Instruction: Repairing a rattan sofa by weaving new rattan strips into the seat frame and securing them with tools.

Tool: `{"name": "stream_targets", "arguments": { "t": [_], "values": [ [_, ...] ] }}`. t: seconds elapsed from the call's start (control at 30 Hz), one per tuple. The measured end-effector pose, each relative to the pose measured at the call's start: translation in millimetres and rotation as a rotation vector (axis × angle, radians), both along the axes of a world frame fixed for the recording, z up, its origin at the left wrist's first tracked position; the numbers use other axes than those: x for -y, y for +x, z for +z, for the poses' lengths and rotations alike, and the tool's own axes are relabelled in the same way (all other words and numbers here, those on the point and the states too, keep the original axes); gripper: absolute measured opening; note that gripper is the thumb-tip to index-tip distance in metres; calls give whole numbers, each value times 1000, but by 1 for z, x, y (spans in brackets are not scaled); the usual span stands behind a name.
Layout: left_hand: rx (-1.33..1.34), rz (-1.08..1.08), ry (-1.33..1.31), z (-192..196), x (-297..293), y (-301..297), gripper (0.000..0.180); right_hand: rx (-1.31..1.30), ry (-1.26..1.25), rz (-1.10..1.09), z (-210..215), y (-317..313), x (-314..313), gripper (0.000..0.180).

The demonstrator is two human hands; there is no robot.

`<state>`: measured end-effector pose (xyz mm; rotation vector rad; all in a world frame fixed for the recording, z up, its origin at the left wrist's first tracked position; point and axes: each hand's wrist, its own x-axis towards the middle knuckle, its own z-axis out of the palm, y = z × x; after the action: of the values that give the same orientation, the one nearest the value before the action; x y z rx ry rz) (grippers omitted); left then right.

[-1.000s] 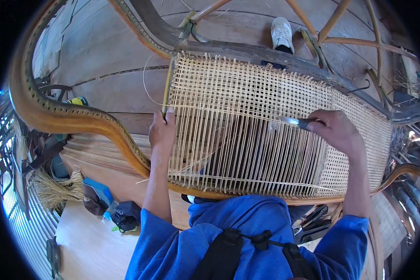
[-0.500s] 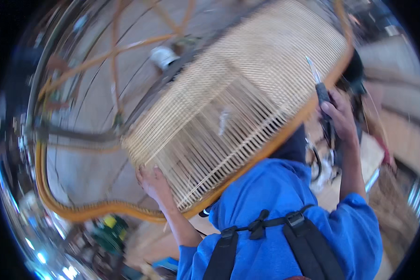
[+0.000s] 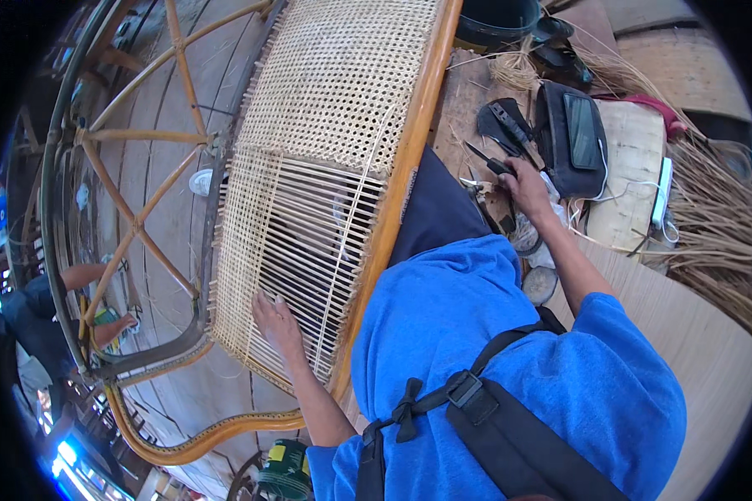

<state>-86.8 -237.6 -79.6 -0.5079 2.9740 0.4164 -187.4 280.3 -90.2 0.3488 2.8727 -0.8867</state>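
Two hands are apart: left hand (image 3: pixel 274 324) lies flat and open on the cane panel (image 3: pixel 309 209), lower centre; right hand (image 3: pixel 526 185) grips a dark tool (image 3: pixel 486 159), upper right.

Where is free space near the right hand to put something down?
Free: the pale board between the black pouch and the straw pile, and the plywood sheet below. Crowded: the tools around the right hand.
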Motion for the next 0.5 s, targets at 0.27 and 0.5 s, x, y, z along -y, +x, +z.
{"name": "stream_targets", "arguments": {
  "t": [0.27,0.5],
  "values": [
    [-137,346,281,29,-5,20,48,-191,271,429,0,25,26,19],
    [-374,1030,-85,1,83,120,34,90,339,436,-4,16,40,22]
  ]
}}
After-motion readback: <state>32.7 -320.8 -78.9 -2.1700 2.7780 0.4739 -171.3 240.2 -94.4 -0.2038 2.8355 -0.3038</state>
